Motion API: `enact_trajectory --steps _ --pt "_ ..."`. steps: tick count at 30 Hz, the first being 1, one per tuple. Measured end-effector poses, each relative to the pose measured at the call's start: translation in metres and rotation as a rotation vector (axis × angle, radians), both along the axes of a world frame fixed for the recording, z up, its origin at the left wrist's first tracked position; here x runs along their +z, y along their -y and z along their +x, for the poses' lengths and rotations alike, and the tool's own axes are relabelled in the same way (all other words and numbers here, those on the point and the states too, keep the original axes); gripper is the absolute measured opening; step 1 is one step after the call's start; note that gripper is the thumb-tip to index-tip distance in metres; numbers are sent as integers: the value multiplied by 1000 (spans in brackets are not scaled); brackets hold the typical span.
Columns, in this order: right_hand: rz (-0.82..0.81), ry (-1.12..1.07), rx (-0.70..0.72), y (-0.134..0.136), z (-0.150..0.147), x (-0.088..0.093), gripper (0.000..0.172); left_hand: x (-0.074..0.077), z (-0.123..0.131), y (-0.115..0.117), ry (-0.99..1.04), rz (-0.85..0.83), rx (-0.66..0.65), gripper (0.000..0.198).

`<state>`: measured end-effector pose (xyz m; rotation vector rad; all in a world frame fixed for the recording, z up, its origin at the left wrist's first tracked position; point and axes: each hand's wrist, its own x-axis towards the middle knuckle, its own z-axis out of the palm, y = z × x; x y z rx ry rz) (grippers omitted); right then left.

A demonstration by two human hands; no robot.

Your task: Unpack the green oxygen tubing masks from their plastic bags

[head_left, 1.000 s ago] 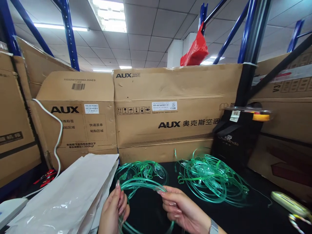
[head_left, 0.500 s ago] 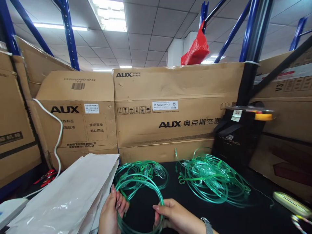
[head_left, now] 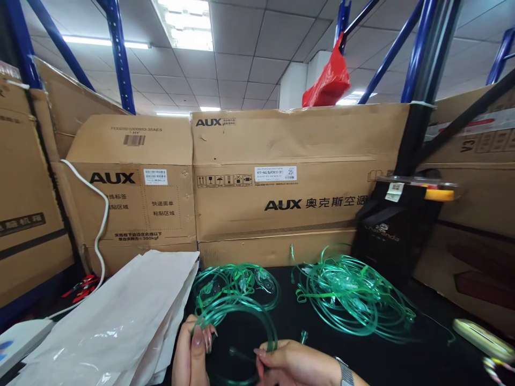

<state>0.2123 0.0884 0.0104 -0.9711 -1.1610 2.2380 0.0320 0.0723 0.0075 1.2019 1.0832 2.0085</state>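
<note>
A coil of clear green tubing (head_left: 269, 320) is held upright between my two hands at the front of the black tabletop. My left hand (head_left: 192, 351) is closed around the coil's left side. My right hand (head_left: 295, 363) pinches the tubing on the right, fingertips pressed together. A clear tube end (head_left: 234, 352) shows blurred inside the loop, and a green connector (head_left: 303, 336) stands just above my right hand. Behind the coil lies another bundle of green tubing with clear masks (head_left: 243, 280). The coil's lowest part is partly hidden.
A larger heap of green tubing (head_left: 346, 300) lies to the right. White plastic bags (head_left: 108, 316) are stacked at left, beside a white cable (head_left: 105, 214). Cardboard boxes (head_left: 298, 139) wall off the back. A black bag (head_left: 378, 230) stands back right, a yellowish object (head_left: 483, 339) nearer.
The coil has tilted and its loops have spread slightly. Both hands have shifted a little right in view. A green connector now shows above my right hand.
</note>
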Motion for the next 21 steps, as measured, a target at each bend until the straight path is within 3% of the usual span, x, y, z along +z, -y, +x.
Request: enact_trajectory --steps 4,6,10,14,17,19,21 --pt "-42 -175 -33 2 0 2 32 0 0 -5 196 -43 -116 42" --pt "14 -217 -162 0 -2 3 34 2 0 -8 328 -92 -231 41" --pt "316 -180 -510 -11 -5 -3 34 -1 -3 -14 461 -305 -468 39" --pt "527 46 -467 -25 1 -5 44 -14 -6 -25 518 -472 -543 39" --pt "529 114 -459 -33 20 9 45 -22 -5 -30 486 -529 -574 38" --pt "576 131 -581 -38 38 25 42 -22 -2 -30 421 -539 -551 41" --pt "666 196 -788 -43 61 40 39 -21 0 -28 315 -530 -506 45"
